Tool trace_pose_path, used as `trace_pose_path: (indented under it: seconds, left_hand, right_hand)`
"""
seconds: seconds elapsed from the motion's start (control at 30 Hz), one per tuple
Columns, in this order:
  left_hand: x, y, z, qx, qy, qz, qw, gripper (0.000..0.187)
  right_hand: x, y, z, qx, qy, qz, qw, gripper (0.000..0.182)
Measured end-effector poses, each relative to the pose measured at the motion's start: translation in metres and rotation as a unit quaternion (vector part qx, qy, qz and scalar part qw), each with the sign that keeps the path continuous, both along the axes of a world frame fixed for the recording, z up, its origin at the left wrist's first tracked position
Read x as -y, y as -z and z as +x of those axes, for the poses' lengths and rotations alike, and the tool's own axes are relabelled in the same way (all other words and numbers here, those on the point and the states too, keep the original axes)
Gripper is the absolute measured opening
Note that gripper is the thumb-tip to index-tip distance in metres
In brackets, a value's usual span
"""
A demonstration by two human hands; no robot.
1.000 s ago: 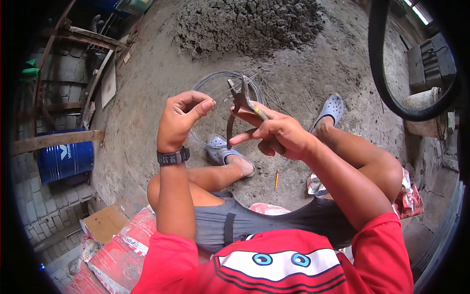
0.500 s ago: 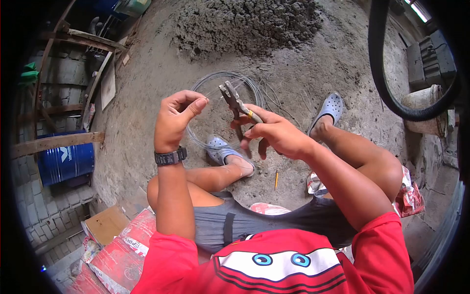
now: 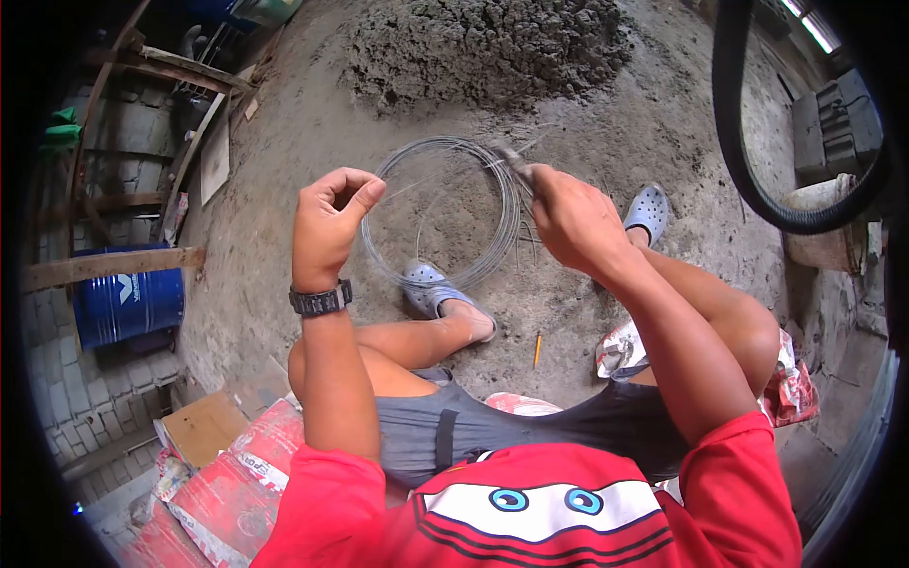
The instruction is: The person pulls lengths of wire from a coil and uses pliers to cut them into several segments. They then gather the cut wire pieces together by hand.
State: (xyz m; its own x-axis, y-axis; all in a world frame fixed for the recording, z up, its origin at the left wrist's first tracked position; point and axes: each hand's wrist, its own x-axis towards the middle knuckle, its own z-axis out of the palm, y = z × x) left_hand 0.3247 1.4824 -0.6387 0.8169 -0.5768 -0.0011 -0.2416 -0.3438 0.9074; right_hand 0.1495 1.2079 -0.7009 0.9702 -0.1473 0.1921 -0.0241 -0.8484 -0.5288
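My left hand (image 3: 331,222), with a watch on its wrist, is closed in a pinch on the end of a thin wire (image 3: 407,186). The wire runs right, over a round coil of grey wire (image 3: 512,213) on the ground between my feet. My right hand (image 3: 582,222) is wrapped round a pair of pliers (image 3: 515,163), held above the coil's right side. The plier jaws are smeared by motion, and the handles are mostly hidden in my fist. Whether the jaws grip any wire cannot be made out.
A heap of wet mortar (image 3: 483,52) lies ahead. A pencil (image 3: 538,349) is on the ground between my legs. Red and white cement bags (image 3: 232,483) and a cardboard box (image 3: 210,426) sit at left, near a blue drum (image 3: 133,301). A black hose (image 3: 748,180) hangs at right.
My right hand has moved right and slightly up with the pliers, turning so its back shows and its fingers close round the handles. My left hand has shifted slightly left, still pinching.
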Motion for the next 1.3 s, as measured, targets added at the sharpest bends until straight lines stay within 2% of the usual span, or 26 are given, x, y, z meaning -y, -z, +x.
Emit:
trace_pose_path:
  seconds: [0.07,0.1,0.13,0.17,0.2,0.23,0.3,0.37,0.47,0.53,0.57,0.63,0.7,0.77,0.83,0.9,0.93,1.0,1.1,1.23,1.3]
  left_hand:
    - [0.001,0.002,0.000,0.014,-0.013,0.035,0.999,0.020]
    - [0.004,0.002,0.001,0.014,-0.012,0.034,0.999,0.020]
    - [0.006,0.002,0.001,0.027,-0.023,0.054,0.998,0.019]
    - [0.006,0.002,0.001,0.041,-0.036,0.076,0.996,0.019]
    - [0.007,0.002,0.000,0.042,-0.041,0.078,0.995,0.019]
    - [0.010,0.003,-0.002,0.042,-0.048,0.074,0.995,0.018]
    - [0.013,0.008,-0.002,0.041,-0.049,0.069,0.996,0.018]
    - [0.015,0.018,-0.003,0.054,-0.048,0.053,0.996,0.019]
    - [0.023,0.020,-0.010,0.041,-0.032,0.060,0.997,0.019]
    - [0.028,0.021,-0.018,0.026,-0.018,0.053,0.998,0.019]
    - [0.030,0.021,-0.019,0.012,-0.001,0.042,0.999,0.019]
    - [0.032,0.024,-0.020,0.009,0.003,0.050,0.999,0.019]
    - [0.033,0.024,-0.022,0.000,0.008,0.049,0.999,0.018]
    - [0.034,0.023,-0.024,-0.008,0.017,0.041,0.999,0.018]
    - [0.037,0.018,-0.028,-0.015,0.023,0.034,0.999,0.018]
    - [0.039,0.011,-0.032,-0.030,0.035,0.073,0.996,0.017]
    - [0.039,0.010,-0.033,-0.030,0.034,0.074,0.996,0.017]
    - [0.041,0.009,-0.035,-0.026,0.048,0.078,0.995,0.017]
    - [0.041,0.007,-0.036,-0.038,0.054,0.079,0.995,0.017]
    - [0.034,0.012,-0.028,-0.036,0.044,0.073,0.996,0.016]
    - [0.033,0.011,-0.027,-0.042,0.043,0.053,0.997,0.015]
  right_hand:
    - [0.005,0.003,-0.004,-0.177,0.080,0.043,0.980,0.034]
    - [0.007,0.007,-0.004,-0.178,0.081,0.042,0.980,0.034]
    - [0.007,0.013,-0.003,-0.197,0.097,0.224,0.950,0.029]
    - [0.004,0.019,-0.001,-0.211,0.107,0.399,0.886,0.026]
    - [0.000,0.012,0.001,-0.233,0.142,0.469,0.840,0.019]
    - [-0.005,0.007,0.000,-0.233,0.140,0.470,0.840,0.019]
    - [-0.011,-0.001,-0.004,-0.299,0.231,0.661,0.649,0.015]
    - [-0.018,0.003,-0.008,-0.315,0.233,0.685,0.614,0.016]
    - [-0.032,-0.009,-0.014,-0.305,0.201,0.687,0.628,0.018]
    - [-0.038,-0.018,-0.014,-0.288,0.070,0.635,0.714,0.036]
    - [-0.042,-0.018,-0.013,-0.287,0.070,0.634,0.714,0.036]
    - [-0.049,-0.018,-0.012,-0.220,-0.026,0.576,0.787,0.045]
    - [-0.049,-0.025,-0.013,-0.215,-0.031,0.573,0.790,0.044]
    - [-0.048,-0.034,-0.014,-0.242,-0.020,0.506,0.828,0.041]
    - [-0.047,-0.030,-0.016,-0.240,-0.013,0.494,0.836,0.039]
    - [-0.045,-0.033,-0.018,-0.200,-0.047,0.369,0.906,0.033]
    - [-0.046,-0.031,-0.018,-0.200,-0.048,0.369,0.906,0.033]
    - [-0.047,-0.029,-0.020,-0.136,-0.033,0.314,0.939,0.034]
    - [-0.043,-0.037,-0.020,-0.161,-0.013,0.254,0.954,0.032]
    - [-0.032,-0.034,-0.014,-0.177,0.039,0.234,0.955,0.028]
    - [-0.029,-0.033,-0.013,-0.130,0.021,0.212,0.968,0.026]
